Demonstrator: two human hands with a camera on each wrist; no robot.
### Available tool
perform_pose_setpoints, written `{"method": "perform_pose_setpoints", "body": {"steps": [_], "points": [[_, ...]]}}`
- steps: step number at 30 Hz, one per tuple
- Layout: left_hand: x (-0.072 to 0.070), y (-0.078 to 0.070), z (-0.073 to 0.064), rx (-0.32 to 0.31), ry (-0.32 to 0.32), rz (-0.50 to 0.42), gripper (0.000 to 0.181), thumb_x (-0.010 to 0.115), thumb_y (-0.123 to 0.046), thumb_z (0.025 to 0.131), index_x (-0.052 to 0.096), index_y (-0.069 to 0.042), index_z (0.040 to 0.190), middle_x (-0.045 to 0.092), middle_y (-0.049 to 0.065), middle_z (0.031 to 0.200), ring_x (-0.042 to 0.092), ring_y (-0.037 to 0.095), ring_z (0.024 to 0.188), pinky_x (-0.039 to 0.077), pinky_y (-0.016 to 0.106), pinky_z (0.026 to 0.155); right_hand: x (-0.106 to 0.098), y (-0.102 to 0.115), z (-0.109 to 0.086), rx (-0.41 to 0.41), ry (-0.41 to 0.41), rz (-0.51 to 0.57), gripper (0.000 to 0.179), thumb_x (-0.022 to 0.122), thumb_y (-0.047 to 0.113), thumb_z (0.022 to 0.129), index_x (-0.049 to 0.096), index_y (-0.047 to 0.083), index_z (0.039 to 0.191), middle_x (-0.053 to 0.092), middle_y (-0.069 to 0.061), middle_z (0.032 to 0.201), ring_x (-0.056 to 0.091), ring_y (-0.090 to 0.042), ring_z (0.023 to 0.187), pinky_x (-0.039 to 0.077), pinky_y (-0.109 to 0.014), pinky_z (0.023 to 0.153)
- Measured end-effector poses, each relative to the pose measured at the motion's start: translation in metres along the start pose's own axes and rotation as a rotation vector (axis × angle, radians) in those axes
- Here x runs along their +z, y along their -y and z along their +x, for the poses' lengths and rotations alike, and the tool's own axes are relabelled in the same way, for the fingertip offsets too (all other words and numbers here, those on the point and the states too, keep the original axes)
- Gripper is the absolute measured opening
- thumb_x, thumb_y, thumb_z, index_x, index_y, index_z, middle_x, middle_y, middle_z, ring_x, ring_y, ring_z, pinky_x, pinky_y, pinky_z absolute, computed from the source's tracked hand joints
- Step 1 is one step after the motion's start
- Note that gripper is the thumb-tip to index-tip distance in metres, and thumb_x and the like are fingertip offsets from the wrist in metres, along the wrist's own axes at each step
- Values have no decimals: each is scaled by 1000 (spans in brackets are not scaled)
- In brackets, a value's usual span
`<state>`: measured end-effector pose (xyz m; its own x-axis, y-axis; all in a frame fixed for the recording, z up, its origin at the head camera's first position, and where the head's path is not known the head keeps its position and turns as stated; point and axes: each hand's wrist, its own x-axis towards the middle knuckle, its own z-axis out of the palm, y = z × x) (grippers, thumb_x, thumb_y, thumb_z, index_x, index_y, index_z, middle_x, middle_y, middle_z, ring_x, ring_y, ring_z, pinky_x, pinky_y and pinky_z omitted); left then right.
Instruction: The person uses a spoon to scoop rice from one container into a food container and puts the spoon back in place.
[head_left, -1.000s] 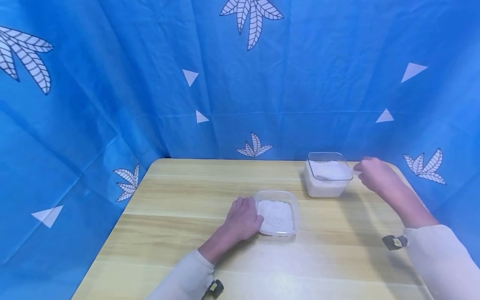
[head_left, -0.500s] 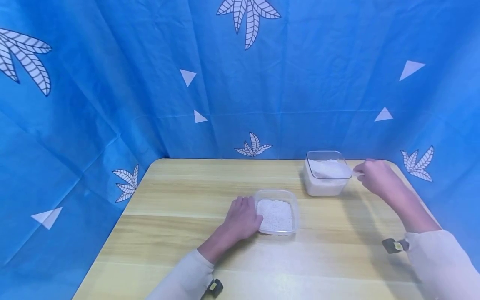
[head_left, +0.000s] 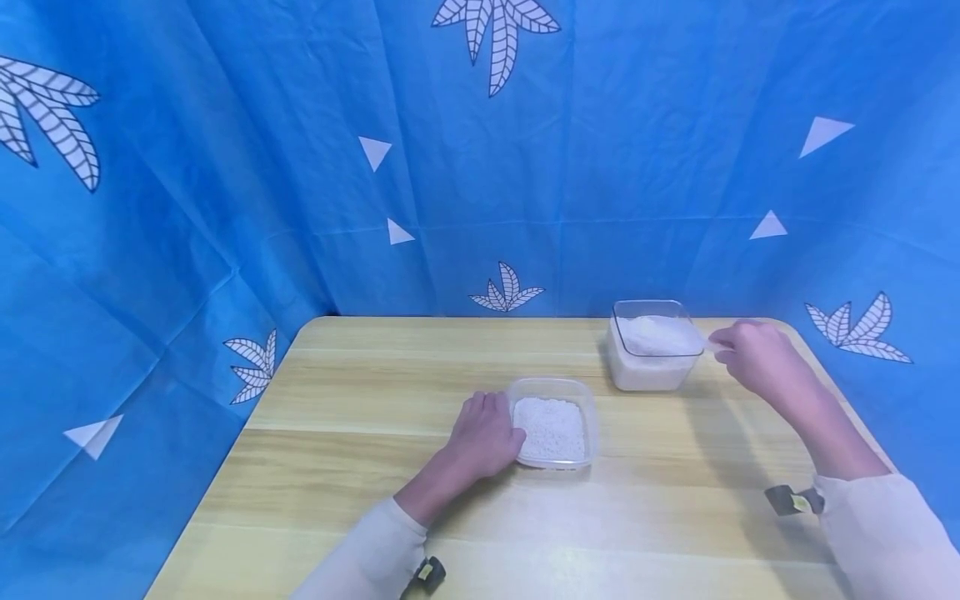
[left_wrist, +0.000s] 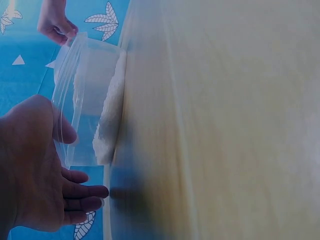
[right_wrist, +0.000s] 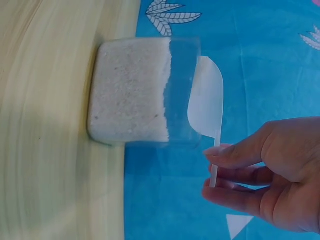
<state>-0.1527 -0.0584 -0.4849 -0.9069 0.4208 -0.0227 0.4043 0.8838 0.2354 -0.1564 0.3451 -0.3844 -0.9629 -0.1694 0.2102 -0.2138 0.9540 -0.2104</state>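
Note:
A clear plastic container (head_left: pixel 555 462) holding white powder (head_left: pixel 550 429) stands on the table. Beside its left side is my left hand (head_left: pixel 483 437), the thumb at the near corner and the fingers fairly straight in the left wrist view. Toward the back right stands a deeper clear square container (head_left: pixel 651 379), well filled with white powder (right_wrist: pixel 132 90). Over its rim my right hand (head_left: pixel 757 354) pinches the thin handle of a white scoop (right_wrist: pixel 207 97) between thumb and fingers. The scoop's bowl is level with the container's top; what it holds cannot be seen.
The light wooden table (head_left: pixel 360 375) carries both containers. A blue curtain (head_left: pixel 315 167) with white leaf prints hangs right behind its back edge and along the sides. The deeper container is close to that back edge.
The right hand and forearm have shifted slightly, with the scoop still held at the deeper container's rim. The left hand and both containers show no real movement.

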Motion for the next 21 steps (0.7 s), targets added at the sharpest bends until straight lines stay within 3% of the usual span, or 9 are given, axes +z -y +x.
{"method": "perform_pose_setpoints", "body": {"steps": [9, 21], "points": [[1, 1, 0, 7, -11, -6, 37, 48, -36, 96, 51, -2, 110, 49, 6, 97, 40, 23, 95, 38, 38, 95, -8, 13, -4, -1, -9, -8, 24, 69, -3, 88, 73, -11, 110, 73, -31, 98, 68, -44, 87, 55, -60, 81], [0, 1, 0, 4, -5, -7, 38, 47, -37, 97, 51, -1, 111, 49, 7, 98, 41, 24, 96, 38, 39, 95, -7, 39, -12, -45, -41, 61, 22, 71, -3, 88, 74, -10, 109, 73, -29, 95, 69, -48, 90, 56, -61, 83]]}}
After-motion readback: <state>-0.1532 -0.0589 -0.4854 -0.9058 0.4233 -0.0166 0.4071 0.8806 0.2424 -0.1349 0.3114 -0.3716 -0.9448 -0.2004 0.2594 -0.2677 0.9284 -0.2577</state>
